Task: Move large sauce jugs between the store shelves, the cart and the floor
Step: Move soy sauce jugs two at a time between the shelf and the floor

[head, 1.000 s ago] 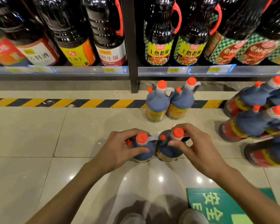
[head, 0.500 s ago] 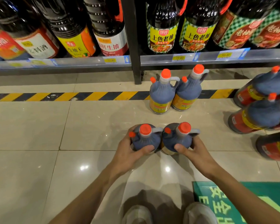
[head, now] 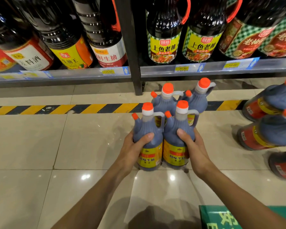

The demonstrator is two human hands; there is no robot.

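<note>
Two dark sauce jugs with orange caps and yellow labels are held side by side above the tiled floor. My left hand (head: 132, 151) grips the left jug (head: 148, 138) around its body. My right hand (head: 194, 149) grips the right jug (head: 177, 136) the same way. Both jugs tilt slightly away from me. Behind them, two more matching jugs (head: 185, 100) stand on the floor by the yellow-black stripe. Several jugs with red labels (head: 269, 129) sit at the right edge.
A low shelf (head: 221, 70) with price tags carries large dark sauce bottles across the top. A black shelf post (head: 135, 76) stands just behind the floor jugs. A green floor sign (head: 221, 219) lies at bottom right. Open tile lies to the left.
Both hands slid from the caps down to the jug bodies and lifted the two jugs off the floor, up and toward the shelf.
</note>
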